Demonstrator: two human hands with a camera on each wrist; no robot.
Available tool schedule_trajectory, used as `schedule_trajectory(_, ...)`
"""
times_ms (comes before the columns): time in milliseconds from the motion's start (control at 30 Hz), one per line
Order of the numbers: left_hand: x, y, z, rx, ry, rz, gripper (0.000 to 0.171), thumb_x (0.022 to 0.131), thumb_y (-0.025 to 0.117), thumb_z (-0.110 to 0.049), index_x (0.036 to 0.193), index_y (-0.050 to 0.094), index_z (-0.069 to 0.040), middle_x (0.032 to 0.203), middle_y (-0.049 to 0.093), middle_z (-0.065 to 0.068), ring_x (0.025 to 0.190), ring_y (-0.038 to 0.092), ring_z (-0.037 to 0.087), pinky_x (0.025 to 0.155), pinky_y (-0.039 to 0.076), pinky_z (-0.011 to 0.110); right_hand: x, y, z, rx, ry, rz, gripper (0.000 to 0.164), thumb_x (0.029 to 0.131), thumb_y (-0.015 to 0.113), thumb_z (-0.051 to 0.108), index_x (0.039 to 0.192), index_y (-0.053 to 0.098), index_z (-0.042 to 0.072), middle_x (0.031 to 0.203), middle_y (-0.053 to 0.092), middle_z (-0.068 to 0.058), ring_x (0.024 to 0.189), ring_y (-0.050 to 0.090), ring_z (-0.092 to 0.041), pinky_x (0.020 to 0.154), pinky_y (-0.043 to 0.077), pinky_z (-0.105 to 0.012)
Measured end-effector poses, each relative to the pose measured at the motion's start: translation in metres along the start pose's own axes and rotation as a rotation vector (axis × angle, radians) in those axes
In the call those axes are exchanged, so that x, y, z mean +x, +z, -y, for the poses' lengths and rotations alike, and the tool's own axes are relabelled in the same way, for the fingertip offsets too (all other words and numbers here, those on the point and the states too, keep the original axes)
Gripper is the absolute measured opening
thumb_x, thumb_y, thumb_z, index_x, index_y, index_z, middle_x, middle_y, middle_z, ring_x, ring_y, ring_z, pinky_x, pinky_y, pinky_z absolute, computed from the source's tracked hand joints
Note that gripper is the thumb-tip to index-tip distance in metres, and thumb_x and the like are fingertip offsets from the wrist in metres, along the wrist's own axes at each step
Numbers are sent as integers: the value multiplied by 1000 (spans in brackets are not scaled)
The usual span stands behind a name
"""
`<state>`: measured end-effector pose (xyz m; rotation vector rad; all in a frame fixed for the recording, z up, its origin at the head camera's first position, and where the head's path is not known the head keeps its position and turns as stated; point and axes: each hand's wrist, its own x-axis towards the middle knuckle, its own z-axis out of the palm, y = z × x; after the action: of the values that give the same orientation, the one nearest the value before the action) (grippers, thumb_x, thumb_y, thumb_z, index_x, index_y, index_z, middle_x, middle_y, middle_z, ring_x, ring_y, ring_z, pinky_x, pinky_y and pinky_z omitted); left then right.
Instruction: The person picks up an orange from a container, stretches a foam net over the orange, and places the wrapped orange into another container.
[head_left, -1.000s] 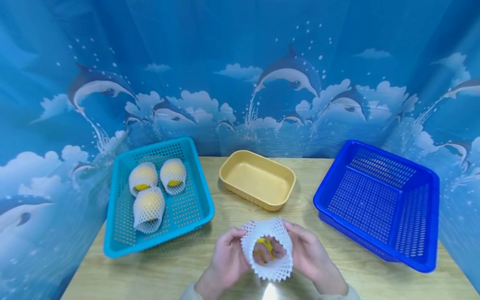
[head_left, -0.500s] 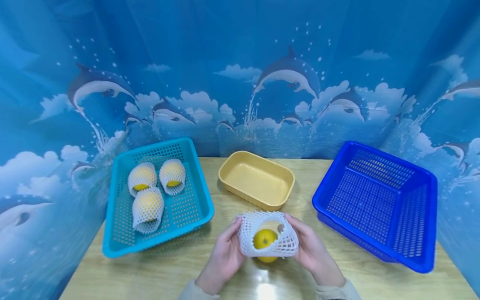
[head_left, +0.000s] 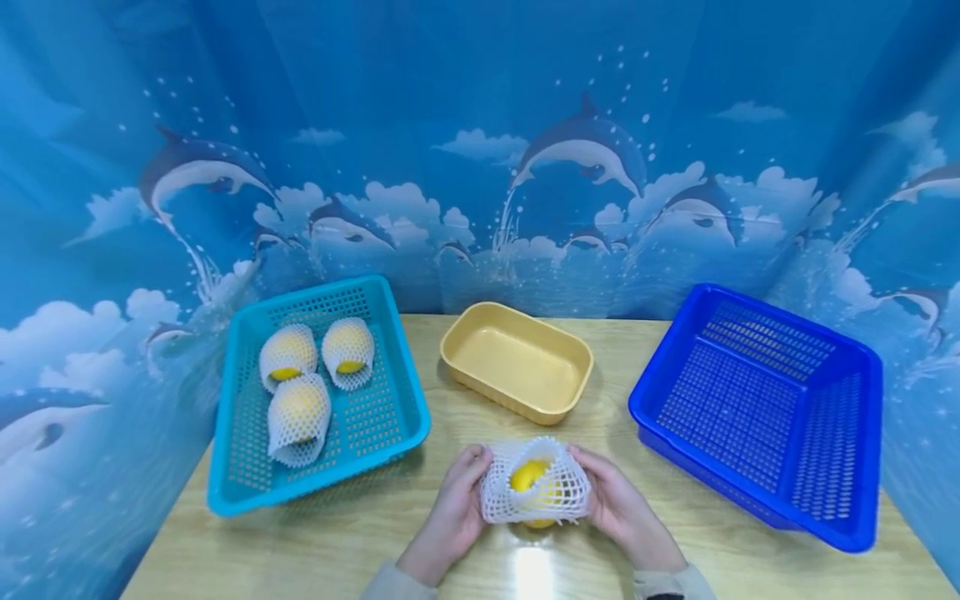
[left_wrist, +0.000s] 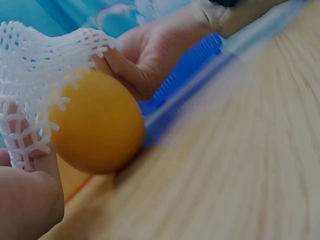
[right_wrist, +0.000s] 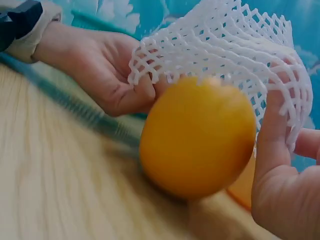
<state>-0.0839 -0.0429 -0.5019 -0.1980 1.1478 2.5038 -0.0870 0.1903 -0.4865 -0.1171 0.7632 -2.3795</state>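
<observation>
In the head view, my left hand [head_left: 459, 504] and right hand [head_left: 621, 504] hold a white foam net sleeve [head_left: 498, 493] stretched between them, one at each side. An orange [head_left: 529, 475] shows through the sleeve's opening, and a little of it below the lower edge. The left wrist view has the orange [left_wrist: 100, 125] close at the tabletop, its top just under the net's frayed edge. Fingers of the left hand [left_wrist: 30, 195] reach inside the mesh. In the right wrist view, the net [right_wrist: 220, 45] sits over the orange [right_wrist: 197, 140] and hides its top.
At left stands a teal basket [head_left: 420, 417] with three net-wrapped fruits [head_left: 300, 412]. A yellow tray [head_left: 517, 367] lies behind the hands. To the right is a deep blue basket [head_left: 720, 408]. A dolphin-print curtain [head_left: 480, 150] closes off the table's back and sides.
The foam net, first upright with fingers showing through its opening, was spread wider above the orange. It is now lower, with its mesh around the orange's top. Baskets and tray stay put.
</observation>
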Motion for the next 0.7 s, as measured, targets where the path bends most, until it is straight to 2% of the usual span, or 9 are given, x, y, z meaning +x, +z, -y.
schedule_trajectory(200,8,-6,11,207,79,-102,14,98,58,-12,104,50,-3,105,53,7,93,56,14,83,51,24,3,-14,-10,-257,-28,-191,30,107,33,12,109,63,9,104,69,-3,94,68,-11,85,55,-25)
schedule_trajectory(367,9,-5,13,364,90,-109,19,99,56,-14,109,46,-1,98,56,7,84,55,13,73,50,21,6,-15,-15,-455,-39,-354,21,104,39,11,111,58,5,106,62,-2,97,61,-11,88,53,-25)
schedule_trajectory(533,9,-3,14,476,112,-137,19,99,57,-13,110,47,-1,88,55,4,67,45,11,57,41,19,11,-10,-20,-577,-55,-496,19,102,40,8,109,55,-2,104,57,-4,98,55,-13,87,50,-25)
schedule_trajectory(700,8,-3,21,660,211,-191,18,96,61,-12,109,50,-5,89,58,5,75,52,14,65,49,23,14,-5,-25,-727,-98,-635,16,101,44,6,101,56,-4,91,60,-7,82,56,-14,69,50,-22)
